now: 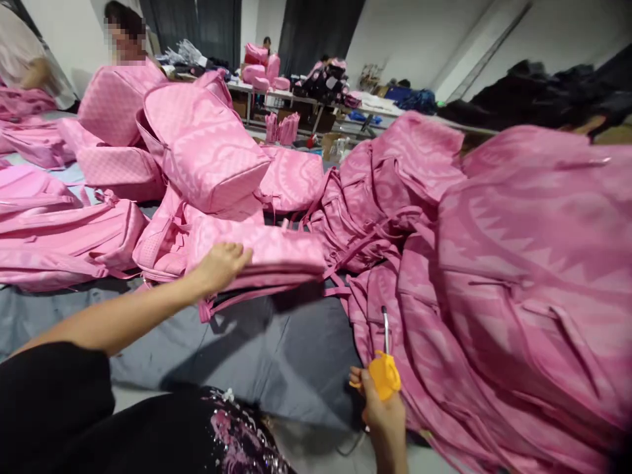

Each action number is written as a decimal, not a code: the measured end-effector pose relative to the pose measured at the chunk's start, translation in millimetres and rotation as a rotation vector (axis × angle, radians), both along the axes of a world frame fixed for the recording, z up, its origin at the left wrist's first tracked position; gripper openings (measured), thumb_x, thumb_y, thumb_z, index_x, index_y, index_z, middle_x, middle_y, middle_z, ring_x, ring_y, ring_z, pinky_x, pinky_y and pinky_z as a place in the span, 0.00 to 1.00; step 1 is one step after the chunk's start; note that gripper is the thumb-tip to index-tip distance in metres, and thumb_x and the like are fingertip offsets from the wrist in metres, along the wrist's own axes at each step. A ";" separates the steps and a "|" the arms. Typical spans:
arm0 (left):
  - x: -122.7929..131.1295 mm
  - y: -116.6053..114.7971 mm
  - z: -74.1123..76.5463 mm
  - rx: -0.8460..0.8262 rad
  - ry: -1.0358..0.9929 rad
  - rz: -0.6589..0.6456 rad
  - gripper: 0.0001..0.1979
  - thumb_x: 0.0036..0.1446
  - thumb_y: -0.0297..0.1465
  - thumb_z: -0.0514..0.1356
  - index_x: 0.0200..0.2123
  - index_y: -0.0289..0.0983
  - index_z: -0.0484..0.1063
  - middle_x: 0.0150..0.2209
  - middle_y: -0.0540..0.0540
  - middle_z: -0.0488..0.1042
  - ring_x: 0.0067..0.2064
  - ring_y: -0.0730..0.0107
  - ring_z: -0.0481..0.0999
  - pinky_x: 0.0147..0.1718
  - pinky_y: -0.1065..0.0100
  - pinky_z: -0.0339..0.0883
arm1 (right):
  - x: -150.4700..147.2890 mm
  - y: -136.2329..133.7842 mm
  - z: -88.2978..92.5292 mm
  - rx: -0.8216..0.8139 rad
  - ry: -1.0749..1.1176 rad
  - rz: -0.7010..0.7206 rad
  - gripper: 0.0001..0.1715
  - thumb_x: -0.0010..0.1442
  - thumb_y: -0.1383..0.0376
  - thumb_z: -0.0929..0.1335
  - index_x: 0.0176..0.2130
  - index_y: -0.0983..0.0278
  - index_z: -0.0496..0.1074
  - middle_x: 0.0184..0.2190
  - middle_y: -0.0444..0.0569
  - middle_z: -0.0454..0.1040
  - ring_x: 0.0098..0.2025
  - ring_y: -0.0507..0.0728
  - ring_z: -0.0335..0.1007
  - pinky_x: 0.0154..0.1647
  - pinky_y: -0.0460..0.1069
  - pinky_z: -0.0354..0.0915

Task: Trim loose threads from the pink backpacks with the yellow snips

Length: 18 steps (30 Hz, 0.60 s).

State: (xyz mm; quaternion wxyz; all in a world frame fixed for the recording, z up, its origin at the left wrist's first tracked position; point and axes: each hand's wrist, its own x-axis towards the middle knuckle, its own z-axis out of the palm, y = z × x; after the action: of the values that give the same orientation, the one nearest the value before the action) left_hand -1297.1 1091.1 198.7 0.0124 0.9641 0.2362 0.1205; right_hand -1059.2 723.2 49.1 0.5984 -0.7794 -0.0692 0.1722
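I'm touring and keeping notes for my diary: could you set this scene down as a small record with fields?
Left hand: on a pink bag; whether it grips is unclear
Right hand: holding a yellow-handled tool with a thin metal shaft
Surface: grey covering
Right side: pink backpacks, packed close together
Left side: more pink bags, heaped
Background: co-worker at upper left; dark heap at right

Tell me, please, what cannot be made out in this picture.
All in the head view:
- Left hand: its palm is turned away, hidden by the hand itself over a pink bag.
- Yellow tool: part of its handle, covered by the right hand.
- Large backpack: blurred, cut off by the right edge.
- Person in a pale top: cut off by the left edge.
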 end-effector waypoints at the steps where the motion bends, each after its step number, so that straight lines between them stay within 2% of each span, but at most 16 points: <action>1: -23.1 -13.4 -17.8 -0.066 -0.046 -0.102 0.23 0.65 0.30 0.48 0.58 0.39 0.73 0.56 0.33 0.75 0.57 0.47 0.74 0.56 0.49 0.64 | 4.6 4.1 -7.2 -0.004 0.011 -0.060 0.37 0.39 0.43 0.76 0.40 0.66 0.73 0.32 0.55 0.80 0.31 0.61 0.78 0.35 0.55 0.75; 3: -72.3 -29.4 -53.8 -0.272 -0.112 -0.269 0.21 0.66 0.34 0.49 0.57 0.50 0.74 0.59 0.44 0.74 0.61 0.55 0.72 0.60 0.54 0.63 | 13.9 7.6 -20.7 -0.027 0.015 -0.176 0.36 0.37 0.44 0.76 0.38 0.67 0.73 0.30 0.52 0.79 0.29 0.59 0.77 0.32 0.53 0.74; 4: -95.3 -30.9 -71.0 -0.391 -0.143 -0.302 0.20 0.66 0.35 0.50 0.55 0.54 0.75 0.58 0.49 0.75 0.61 0.59 0.72 0.62 0.56 0.61 | 17.1 8.5 -27.0 -0.035 0.019 -0.217 0.35 0.36 0.45 0.76 0.37 0.67 0.73 0.29 0.51 0.79 0.29 0.58 0.76 0.31 0.52 0.73; 6: -131.9 -23.2 -102.8 -0.615 -0.179 -0.259 0.18 0.65 0.36 0.52 0.50 0.57 0.78 0.56 0.51 0.77 0.61 0.61 0.73 0.67 0.56 0.55 | 18.1 12.1 -38.8 -0.040 0.037 -0.252 0.33 0.35 0.47 0.76 0.36 0.66 0.73 0.27 0.50 0.77 0.27 0.57 0.75 0.29 0.51 0.72; 8: -151.0 -9.9 -130.6 -0.788 -0.191 -0.080 0.16 0.59 0.39 0.57 0.49 0.53 0.79 0.56 0.48 0.77 0.62 0.57 0.71 0.70 0.51 0.47 | 10.5 18.9 -50.5 -0.065 0.061 -0.210 0.31 0.36 0.48 0.74 0.35 0.65 0.72 0.26 0.49 0.77 0.26 0.57 0.73 0.29 0.51 0.72; 9: -153.6 -5.3 -142.7 -0.867 -0.204 0.052 0.18 0.55 0.40 0.60 0.50 0.49 0.79 0.58 0.45 0.76 0.64 0.53 0.70 0.70 0.49 0.45 | 3.7 22.4 -56.6 -0.105 0.062 -0.167 0.29 0.36 0.49 0.74 0.35 0.65 0.72 0.26 0.49 0.76 0.26 0.58 0.73 0.30 0.52 0.72; 11: -146.5 -7.2 -162.9 -1.053 -0.249 0.327 0.30 0.50 0.44 0.64 0.57 0.42 0.74 0.61 0.38 0.72 0.66 0.47 0.66 0.68 0.46 0.50 | -13.7 26.3 -69.0 -0.223 0.052 -0.084 0.26 0.38 0.50 0.73 0.34 0.64 0.72 0.26 0.51 0.76 0.31 0.61 0.75 0.34 0.55 0.72; 13: -126.8 -25.9 -177.7 -1.257 -0.324 0.504 0.43 0.51 0.49 0.64 0.67 0.38 0.61 0.64 0.33 0.67 0.66 0.47 0.65 0.64 0.46 0.58 | -32.3 22.9 -80.1 -0.315 0.046 -0.052 0.24 0.40 0.51 0.72 0.34 0.64 0.73 0.29 0.54 0.77 0.39 0.65 0.76 0.41 0.57 0.71; 15: -101.3 -54.3 -188.5 -1.413 -0.386 0.477 0.52 0.50 0.49 0.67 0.71 0.39 0.47 0.67 0.33 0.62 0.68 0.51 0.63 0.64 0.51 0.61 | -47.9 12.7 -87.7 -0.333 0.061 -0.056 0.25 0.42 0.51 0.71 0.37 0.65 0.74 0.32 0.55 0.78 0.44 0.66 0.75 0.46 0.57 0.70; 17: -78.8 -80.1 -197.3 -1.448 -0.505 0.470 0.52 0.50 0.47 0.68 0.71 0.42 0.46 0.68 0.36 0.61 0.69 0.55 0.61 0.65 0.55 0.59 | -58.5 -0.3 -90.6 -0.318 0.084 -0.027 0.28 0.44 0.49 0.70 0.39 0.66 0.75 0.34 0.53 0.78 0.44 0.64 0.75 0.47 0.56 0.70; 18: -71.3 -89.6 -201.3 -1.454 -0.564 0.536 0.48 0.52 0.47 0.67 0.70 0.42 0.48 0.67 0.38 0.63 0.69 0.56 0.61 0.65 0.55 0.60 | -61.8 -6.4 -90.7 -0.295 0.104 -0.010 0.29 0.44 0.49 0.70 0.40 0.66 0.75 0.34 0.52 0.78 0.43 0.63 0.75 0.46 0.54 0.70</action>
State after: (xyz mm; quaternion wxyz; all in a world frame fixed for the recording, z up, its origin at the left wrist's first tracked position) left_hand -1368.4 1001.5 -2.6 0.6632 0.5599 0.4653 0.1740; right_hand -1121.0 716.8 -41.6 0.4808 -0.8493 -0.0085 0.2177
